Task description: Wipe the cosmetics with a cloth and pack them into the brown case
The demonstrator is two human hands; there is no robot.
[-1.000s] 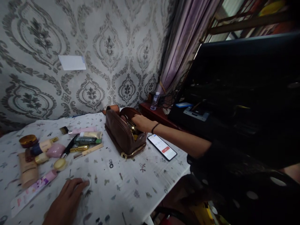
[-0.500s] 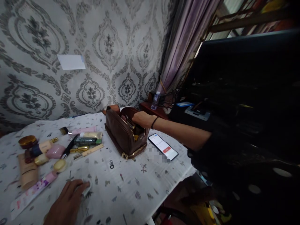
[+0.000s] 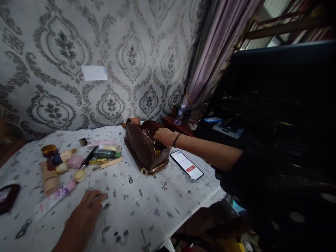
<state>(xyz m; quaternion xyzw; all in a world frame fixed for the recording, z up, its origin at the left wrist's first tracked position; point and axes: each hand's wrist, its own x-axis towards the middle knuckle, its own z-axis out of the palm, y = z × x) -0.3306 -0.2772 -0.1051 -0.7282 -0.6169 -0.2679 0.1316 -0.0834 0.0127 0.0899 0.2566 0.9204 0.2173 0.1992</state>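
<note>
A brown zipped bag [image 3: 139,147] stands open on the patterned white cloth [image 3: 147,206]. My right hand [image 3: 165,136] reaches into its opening, fingers bent over the contents; what it grips, if anything, is hidden. On the cloth at the lower left, my left hand [image 3: 88,208] is closed on a small white round item [image 3: 105,198] at its fingertips. Left of the bag lie several cosmetics, among them a pink-and-white tube [image 3: 55,199], a beige tube [image 3: 49,178], a pink bottle [image 3: 75,161], an amber jar [image 3: 49,150] and a brush [image 3: 83,141].
A lit phone [image 3: 187,165] lies right of the bag, near the table's edge. Behind it, a clear bottle [image 3: 180,114] stands on a red surface. A dark red case [image 3: 9,197] sits at the far left. Wallpaper and a purple curtain rise behind.
The view has shifted left, so the table's things appear further right and the dark red case has come into view. My right hand remains in the bag, and my left keeps the white item.
</note>
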